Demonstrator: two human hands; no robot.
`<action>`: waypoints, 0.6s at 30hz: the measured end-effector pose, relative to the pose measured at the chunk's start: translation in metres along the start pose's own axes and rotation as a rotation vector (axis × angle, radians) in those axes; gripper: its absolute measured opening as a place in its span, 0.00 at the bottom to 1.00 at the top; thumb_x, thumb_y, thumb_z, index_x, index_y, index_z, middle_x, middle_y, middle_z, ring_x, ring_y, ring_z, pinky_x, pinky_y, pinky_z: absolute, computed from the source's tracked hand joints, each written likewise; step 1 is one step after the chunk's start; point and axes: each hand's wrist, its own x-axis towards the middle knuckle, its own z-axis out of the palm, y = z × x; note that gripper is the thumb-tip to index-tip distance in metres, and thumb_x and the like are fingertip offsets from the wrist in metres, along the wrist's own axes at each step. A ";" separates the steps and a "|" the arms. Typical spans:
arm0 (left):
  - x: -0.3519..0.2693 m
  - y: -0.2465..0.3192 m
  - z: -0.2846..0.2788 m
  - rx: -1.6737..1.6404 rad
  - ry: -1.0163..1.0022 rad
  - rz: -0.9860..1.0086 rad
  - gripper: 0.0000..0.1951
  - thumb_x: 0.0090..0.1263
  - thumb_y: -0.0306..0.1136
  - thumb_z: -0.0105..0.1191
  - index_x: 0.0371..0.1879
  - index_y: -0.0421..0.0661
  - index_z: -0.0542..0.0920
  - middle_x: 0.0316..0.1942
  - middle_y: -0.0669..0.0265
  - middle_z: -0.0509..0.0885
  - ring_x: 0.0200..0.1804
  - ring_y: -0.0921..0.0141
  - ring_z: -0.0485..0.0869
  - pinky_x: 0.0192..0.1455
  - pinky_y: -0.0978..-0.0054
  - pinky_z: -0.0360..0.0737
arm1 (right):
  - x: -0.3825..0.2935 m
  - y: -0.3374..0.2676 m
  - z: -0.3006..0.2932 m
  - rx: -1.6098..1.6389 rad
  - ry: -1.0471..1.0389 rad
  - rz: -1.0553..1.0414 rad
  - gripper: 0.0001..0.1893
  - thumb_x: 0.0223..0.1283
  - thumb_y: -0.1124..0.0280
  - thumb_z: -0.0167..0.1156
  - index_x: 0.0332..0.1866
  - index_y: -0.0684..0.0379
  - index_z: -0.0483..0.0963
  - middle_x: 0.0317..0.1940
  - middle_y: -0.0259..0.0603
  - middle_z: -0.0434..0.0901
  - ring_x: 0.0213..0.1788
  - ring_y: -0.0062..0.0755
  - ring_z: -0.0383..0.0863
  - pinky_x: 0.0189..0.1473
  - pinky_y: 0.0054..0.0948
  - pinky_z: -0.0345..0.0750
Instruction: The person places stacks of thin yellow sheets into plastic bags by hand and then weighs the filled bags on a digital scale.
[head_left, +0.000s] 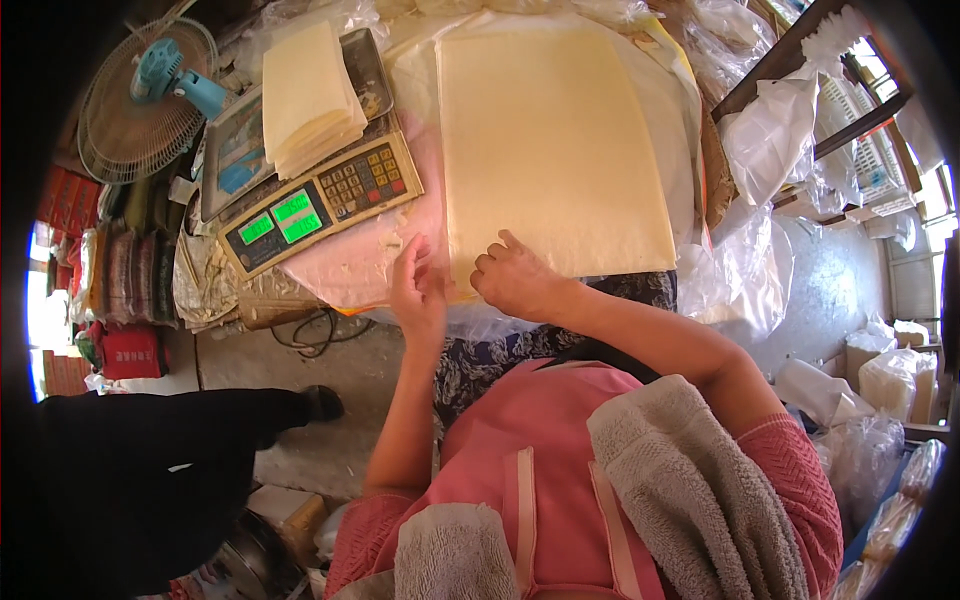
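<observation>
Before me lies a large flat stack of thin, pale-yellow sheets (555, 150), possibly bean-curd skin. My right hand (517, 277) rests at its near-left corner with the fingers curled. Whether a sheet edge is pinched in those fingers is hidden. My left hand (420, 285) is just beyond the stack's left edge, palm turned inward, with nothing visible in it. Beneath that hand is a pinkish cloth or plastic sheet (360, 262) strewn with small flakes. Left of it stands a digital scale (300, 217) with lit green displays, bearing a folded pile of similar sheets (307, 97).
A blue fan (157, 71) stands at the far left, near a metal tray (367, 67). A person in dark clothing (150, 465) is at my left. Clear plastic bags (739, 277) hang off the table's right side. A black cable (322, 337) lies below the table.
</observation>
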 end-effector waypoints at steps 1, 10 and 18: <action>-0.002 0.001 0.003 -0.063 -0.014 -0.031 0.25 0.67 0.23 0.55 0.65 0.40 0.71 0.62 0.55 0.75 0.60 0.64 0.77 0.61 0.70 0.75 | 0.001 0.001 0.005 0.074 0.031 0.034 0.04 0.53 0.71 0.58 0.29 0.53 0.80 0.29 0.37 0.80 0.39 0.38 0.82 0.60 0.42 0.73; 0.004 0.006 0.018 0.645 -0.244 0.531 0.27 0.59 0.22 0.53 0.62 0.39 0.72 0.60 0.48 0.75 0.64 0.46 0.70 0.69 0.55 0.65 | -0.030 0.105 -0.019 1.363 0.393 0.785 0.09 0.66 0.72 0.61 0.45 0.66 0.79 0.39 0.36 0.85 0.41 0.23 0.84 0.46 0.23 0.81; 0.016 0.050 0.053 0.704 -0.531 0.544 0.17 0.56 0.29 0.61 0.46 0.42 0.80 0.49 0.52 0.78 0.52 0.51 0.75 0.59 0.53 0.71 | -0.054 0.073 -0.006 0.363 0.067 0.344 0.18 0.68 0.56 0.54 0.55 0.53 0.80 0.60 0.48 0.76 0.66 0.45 0.72 0.68 0.47 0.67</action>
